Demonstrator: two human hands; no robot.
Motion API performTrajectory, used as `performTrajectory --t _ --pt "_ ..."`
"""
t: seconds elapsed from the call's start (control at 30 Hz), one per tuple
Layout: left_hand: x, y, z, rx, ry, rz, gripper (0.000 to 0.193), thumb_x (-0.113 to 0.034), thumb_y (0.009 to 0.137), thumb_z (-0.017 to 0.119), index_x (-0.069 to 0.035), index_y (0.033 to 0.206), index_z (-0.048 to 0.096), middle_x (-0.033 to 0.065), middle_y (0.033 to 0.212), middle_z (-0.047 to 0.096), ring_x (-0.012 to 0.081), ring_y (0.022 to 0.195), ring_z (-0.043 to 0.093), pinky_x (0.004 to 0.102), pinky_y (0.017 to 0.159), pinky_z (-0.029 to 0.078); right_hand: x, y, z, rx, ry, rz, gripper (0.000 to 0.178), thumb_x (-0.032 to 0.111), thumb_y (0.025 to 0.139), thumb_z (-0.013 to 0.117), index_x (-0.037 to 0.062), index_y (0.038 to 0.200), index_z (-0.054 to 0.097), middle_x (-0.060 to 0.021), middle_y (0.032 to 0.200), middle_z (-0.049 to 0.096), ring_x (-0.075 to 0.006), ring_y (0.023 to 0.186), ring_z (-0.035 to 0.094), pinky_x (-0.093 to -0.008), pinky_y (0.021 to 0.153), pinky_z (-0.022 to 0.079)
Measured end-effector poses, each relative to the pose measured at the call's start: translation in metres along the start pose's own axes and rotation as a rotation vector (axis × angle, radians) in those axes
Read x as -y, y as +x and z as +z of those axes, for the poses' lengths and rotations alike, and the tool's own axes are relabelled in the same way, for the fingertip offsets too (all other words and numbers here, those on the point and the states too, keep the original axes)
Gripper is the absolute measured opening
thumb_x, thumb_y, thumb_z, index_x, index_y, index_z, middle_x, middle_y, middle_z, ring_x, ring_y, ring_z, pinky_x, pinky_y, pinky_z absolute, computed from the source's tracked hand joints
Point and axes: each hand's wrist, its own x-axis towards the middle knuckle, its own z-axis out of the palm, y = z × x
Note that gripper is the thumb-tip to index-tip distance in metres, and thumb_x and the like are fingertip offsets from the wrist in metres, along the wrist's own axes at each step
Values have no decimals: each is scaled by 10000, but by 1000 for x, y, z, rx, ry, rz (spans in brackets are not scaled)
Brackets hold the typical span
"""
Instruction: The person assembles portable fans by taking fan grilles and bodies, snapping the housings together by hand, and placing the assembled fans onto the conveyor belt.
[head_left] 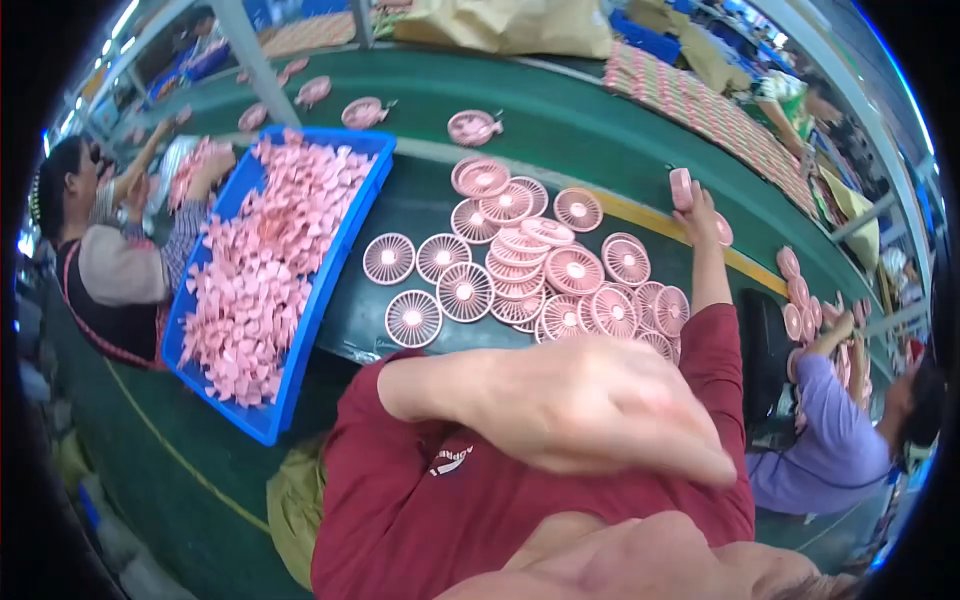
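My right hand [697, 216] is stretched out over the far side of the table, its fingers closed on a pink fan housing [681, 188] seen edge-on. Beside that wrist, another round pink part [723, 230] is partly hidden. Close below the camera, my left hand [580, 400] crosses in front of my chest. Its fingers are blurred and partly hidden, so whether it holds anything does not show. Just beyond it lies a loose heap of round pink fan grilles [574, 270], some overlapping and some flat on the dark green table [345, 320].
On the left, a blue tray [340, 235] is piled with pink fan blades [265, 270]. A green conveyor [420, 135] carries pink fan housings [473, 127] along the far side. Co-workers sit left [120, 270] and right [840, 430]. Brown paper [510, 25] lies beyond.
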Motion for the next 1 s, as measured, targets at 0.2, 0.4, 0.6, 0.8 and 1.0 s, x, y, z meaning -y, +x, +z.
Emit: performTrajectory --t 0.2,0.4,0.6,0.8,1.0 --pt "10 -5 -42 -71 -113 -4 409 -187 865 584 -73 1256 615 52 1135 629 244 962 627 360 801 503 -11 -34 47 -3 -543 -287 389 288 941 650 46 1242 604 -106 1165 639 -170 1037 617 -312 725 560" --pt "42 -8 -78 -104 -148 3 318 -111 796 657 3 1092 679 105 1069 656 260 849 651 348 694 535 -4 -39 -40 -121 -1206 -295 296 321 862 658 36 913 718 -195 908 717 -339 852 700 -428 776 540" --pt "63 -14 -97 -89 -272 -45 192 -80 753 686 37 904 697 161 1064 673 260 841 667 348 651 552 -5 -28 -51 -299 -1364 -634 380 268 842 692 75 1166 650 -203 1117 677 -373 1017 655 -446 897 510" --pt "78 -20 -116 66 -177 -38 178 -122 840 636 -46 966 737 120 1067 698 210 798 675 294 654 537 20 -58 107 334 -847 -504 265 198 853 675 37 1063 692 -163 1015 711 -297 942 687 -366 850 528" --pt "110 -45 -138 -142 360 -576 280 51 816 566 19 1056 708 144 1004 721 277 933 698 372 840 539 -7 -31 133 132 -1137 -799 465 219 808 719 45 1227 615 -193 1279 599 -349 1171 573 -421 1023 447"
